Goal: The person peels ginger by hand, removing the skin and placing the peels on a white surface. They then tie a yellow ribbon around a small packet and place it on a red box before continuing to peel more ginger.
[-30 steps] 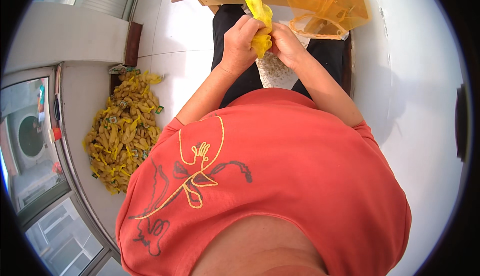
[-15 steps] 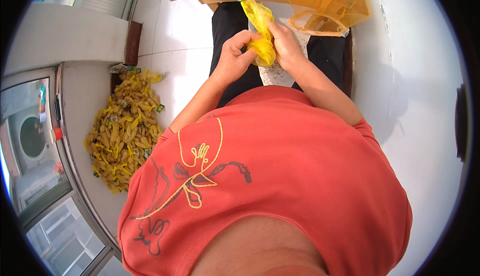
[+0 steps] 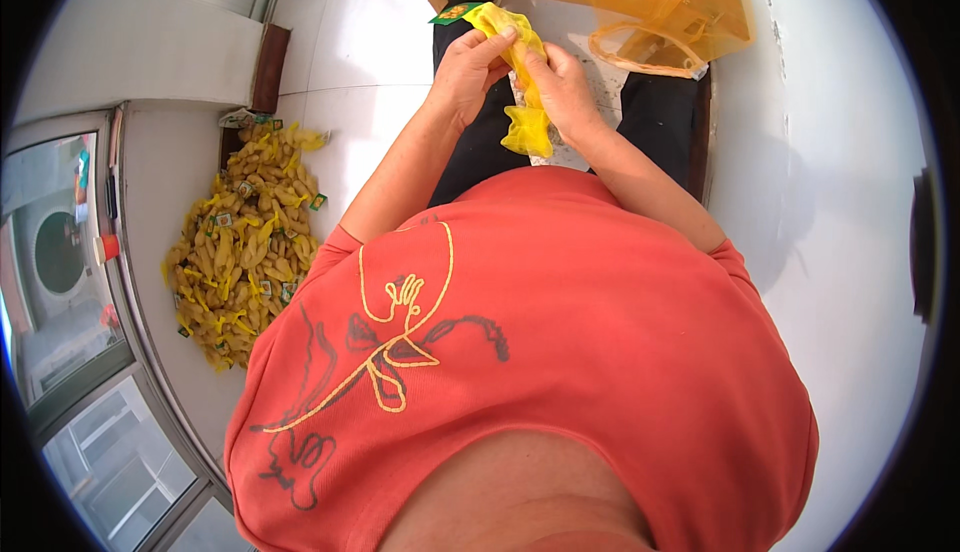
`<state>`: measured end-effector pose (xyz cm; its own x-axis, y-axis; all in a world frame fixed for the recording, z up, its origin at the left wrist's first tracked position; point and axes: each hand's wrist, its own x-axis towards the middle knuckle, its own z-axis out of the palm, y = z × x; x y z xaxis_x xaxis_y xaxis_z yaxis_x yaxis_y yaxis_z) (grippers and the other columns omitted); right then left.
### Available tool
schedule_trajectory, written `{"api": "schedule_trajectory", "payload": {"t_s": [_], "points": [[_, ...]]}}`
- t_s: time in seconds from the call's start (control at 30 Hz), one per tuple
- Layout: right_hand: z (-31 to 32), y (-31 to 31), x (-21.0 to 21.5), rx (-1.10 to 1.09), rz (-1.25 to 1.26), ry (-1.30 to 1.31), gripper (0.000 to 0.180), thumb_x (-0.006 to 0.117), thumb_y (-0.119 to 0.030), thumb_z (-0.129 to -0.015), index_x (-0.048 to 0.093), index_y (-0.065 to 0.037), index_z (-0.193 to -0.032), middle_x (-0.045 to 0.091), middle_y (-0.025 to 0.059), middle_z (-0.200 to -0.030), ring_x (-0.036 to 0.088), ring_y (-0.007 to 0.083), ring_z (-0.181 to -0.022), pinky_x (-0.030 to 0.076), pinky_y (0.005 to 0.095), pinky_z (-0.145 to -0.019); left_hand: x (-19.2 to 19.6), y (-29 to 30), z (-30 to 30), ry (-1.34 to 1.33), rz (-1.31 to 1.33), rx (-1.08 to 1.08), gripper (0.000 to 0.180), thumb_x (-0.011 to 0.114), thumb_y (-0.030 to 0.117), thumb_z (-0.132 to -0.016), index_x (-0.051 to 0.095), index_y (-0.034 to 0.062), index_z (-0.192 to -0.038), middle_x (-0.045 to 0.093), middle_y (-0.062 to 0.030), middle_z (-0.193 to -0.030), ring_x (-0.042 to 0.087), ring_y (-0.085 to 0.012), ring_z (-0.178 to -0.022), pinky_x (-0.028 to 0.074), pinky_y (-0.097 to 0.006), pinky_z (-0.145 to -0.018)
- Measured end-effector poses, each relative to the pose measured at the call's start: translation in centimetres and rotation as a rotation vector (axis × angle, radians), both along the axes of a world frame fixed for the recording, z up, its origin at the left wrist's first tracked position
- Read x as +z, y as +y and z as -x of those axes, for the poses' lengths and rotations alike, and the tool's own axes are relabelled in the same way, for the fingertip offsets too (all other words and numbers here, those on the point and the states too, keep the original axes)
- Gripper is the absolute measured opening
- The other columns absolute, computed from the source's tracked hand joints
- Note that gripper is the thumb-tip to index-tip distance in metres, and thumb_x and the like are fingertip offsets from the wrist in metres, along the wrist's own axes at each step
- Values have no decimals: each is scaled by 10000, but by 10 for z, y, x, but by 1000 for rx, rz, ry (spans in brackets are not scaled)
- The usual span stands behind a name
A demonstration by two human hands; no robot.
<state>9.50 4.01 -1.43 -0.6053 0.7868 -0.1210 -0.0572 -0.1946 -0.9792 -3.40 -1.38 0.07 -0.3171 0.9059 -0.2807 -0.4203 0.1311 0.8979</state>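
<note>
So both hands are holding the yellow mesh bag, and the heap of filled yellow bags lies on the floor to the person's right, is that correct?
Not quite: the heap of filled yellow bags lies to the person's left, as the head view shows. Both the left hand and right hand do hold the yellow mesh bag.

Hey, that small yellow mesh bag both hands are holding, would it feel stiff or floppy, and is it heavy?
Probably floppy: the small yellow mesh bag bends over the left hand and its lower end hangs crumpled below the right hand. Likely light, since fingertips alone hold it up. The open netting should grip rather than slip.
</note>
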Motion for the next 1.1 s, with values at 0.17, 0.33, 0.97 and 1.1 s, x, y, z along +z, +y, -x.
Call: {"api": "schedule_trajectory", "payload": {"t_s": [0.17,0.33,0.97,1.1], "points": [[-7,2,-3,119,-123,-1,380,462,-372,-967,555,-15,-876,530,28,-676,500,95,-589,416,250,-569,-15,5,4,-280,-150,73,262,444,201,-950,518,4,-1105,616,-182,-1125,591,-263,-1047,439,-389,-944],[-17,5,-18,40,-214,-143,389,502,-351,-952,544,-7,-774,512,37,-619,494,115,-571,397,287,-538,-21,1,6,-346,-176,42,293,410,231,-949,522,-4,-1083,622,-197,-1090,585,-290,-1060,418,-413,-961],[-16,-5,2,179,-440,-169,366,565,-360,-900,593,-4,-817,491,73,-618,493,147,-605,407,306,-581,-32,-5,18,-473,-42,115,317,386,286,-996,526,19,-897,603,-148,-894,592,-331,-957,464,-434,-907],[-20,0,-1,234,-482,-179,260,532,-251,-935,547,-26,-807,489,9,-655,440,78,-638,389,261,-594,-26,-9,22,-452,-36,80,324,387,285,-998,536,13,-903,609,-146,-934,596,-314,-947,462,-430,-908]]}}
